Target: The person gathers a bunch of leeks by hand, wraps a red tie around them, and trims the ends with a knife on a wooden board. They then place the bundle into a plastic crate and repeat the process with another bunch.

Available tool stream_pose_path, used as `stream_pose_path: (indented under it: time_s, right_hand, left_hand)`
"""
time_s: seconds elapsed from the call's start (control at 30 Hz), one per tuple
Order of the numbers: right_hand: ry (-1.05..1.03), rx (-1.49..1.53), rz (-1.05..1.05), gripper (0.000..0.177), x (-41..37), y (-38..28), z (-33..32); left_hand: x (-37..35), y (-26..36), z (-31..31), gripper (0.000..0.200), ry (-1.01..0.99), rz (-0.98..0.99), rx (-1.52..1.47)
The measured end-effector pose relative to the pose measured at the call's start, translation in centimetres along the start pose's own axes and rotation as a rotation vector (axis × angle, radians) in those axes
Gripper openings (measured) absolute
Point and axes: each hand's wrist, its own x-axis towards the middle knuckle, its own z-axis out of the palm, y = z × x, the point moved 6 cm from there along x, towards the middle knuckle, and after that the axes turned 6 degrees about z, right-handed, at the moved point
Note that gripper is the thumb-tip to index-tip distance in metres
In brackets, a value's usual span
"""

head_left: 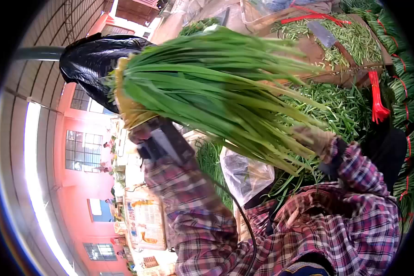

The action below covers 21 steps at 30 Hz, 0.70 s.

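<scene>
A big bunch of long green leaves [193, 87] is held up across the middle of the view. My left hand [128, 101], in a yellowish glove, is wrapped round the bunch's base, beside a black plastic bag [96, 60]. Near the leaf tips is my right hand [315, 140], also gloved and blurred; the leaves partly cover its fingers. A dark device is strapped at my left wrist. Below the bunch lies a clear plastic bag [246, 172].
A knife [322, 34] lies on cut stem pieces [359, 41] at the upper right. Red ties [376, 99] hang beside loose leaves [340, 103]. Tied green bundles [407, 92] line the right edge. A dark cable crosses below my left forearm.
</scene>
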Motion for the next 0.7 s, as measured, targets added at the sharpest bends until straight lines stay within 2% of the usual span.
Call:
stream_pose_path:
  time_s: [0.07, 0.1, 0.17, 0.27, 0.33, 0.4, 0.43, 0.47, 0.53, 0.6, 0.63, 0.7]
  right_hand:
    - [-0.285, 0.559, 0.89, 0.009, -4.4, 4.7, 2.0]
    - [-0.242, 0.623, 1.039, 0.01, -6.3, 5.4, 2.2]
    - [-0.502, -0.021, 1.013, 0.017, -8.6, 5.8, 2.6]
    - [-0.437, -0.104, 0.911, 0.027, -9.4, 5.4, 2.3]
    - [-0.39, -0.09, 0.738, 0.032, -6.1, 0.2, -1.3]
    - [-0.034, -0.099, 0.377, 0.034, -1.6, -4.1, -4.6]
    - [0.079, -0.094, 0.368, 0.032, -0.8, -4.9, -5.6]
    - [0.196, -0.092, 0.356, 0.03, 0.1, -5.7, -6.5]
    - [0.591, -0.575, 0.178, 0.024, 5.6, -9.7, -8.9]
    - [0.744, -0.543, 0.009, 0.018, 8.4, -9.2, -7.9]
    - [0.744, -0.541, 0.008, 0.018, 9.3, -8.6, -7.4]
    - [0.931, -0.57, -0.017, 0.016, 10.1, -8.1, -7.4]
  left_hand:
    - [-0.2, -0.8, -0.6, 0.04, -0.023, -0.024, -0.036]
    - [-0.4, -1.1, -0.9, 0.04, -0.019, -0.023, -0.043]
    - [-0.3, -1.4, -1.2, 0.038, 0.039, 0.015, -0.098]
    - [-1.1, -1.1, -1.3, 0.035, 0.106, 0.108, -0.021]
    - [-2.2, -0.5, -0.7, 0.031, 0.167, 0.223, 0.074]
    - [-2.1, -0.7, -2.0, 0.029, 0.159, 0.186, -0.031]
    - [-2.3, -1.0, -1.3, 0.027, 0.152, 0.152, -0.133]
    - [-2.6, -1.3, -0.8, 0.022, 0.195, 0.199, -0.068]
    - [-3.2, -1.8, 0.5, 0.021, 0.147, 0.17, -0.114]
    - [-3.8, -2.2, 2.2, 0.019, 0.132, 0.142, -0.182]
    - [-3.6, -2.2, 1.3, 0.019, 0.133, 0.143, -0.18]
    - [-3.2, -2.6, 1.3, 0.033, -0.06, -0.023, -0.48]
